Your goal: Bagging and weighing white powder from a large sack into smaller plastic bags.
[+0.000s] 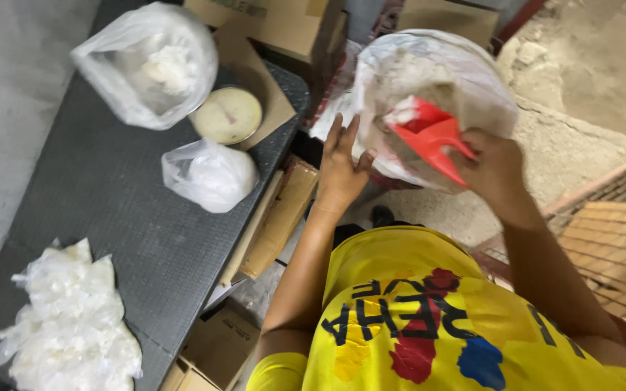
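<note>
The right hand (498, 168) grips a red scoop (429, 137), its blade angled up-left into the big sack of pale powder (436, 80) beyond the counter's (110, 195) right edge. The left hand (342, 163), fingers spread, presses flat against the sack's near side.

A dark, finely textured table (110, 195) ran along the left, set against a pale grey wall (9, 87). Brown cardboard boxes (277, 22) stood at its far end, and more cardboard (219, 340) sat beneath its near edge. To the right the floor (588, 80) was rough, sandy concrete with a crack, and a brick-coloured grating (617, 239) lay beside it. The light was dim and even.
</note>
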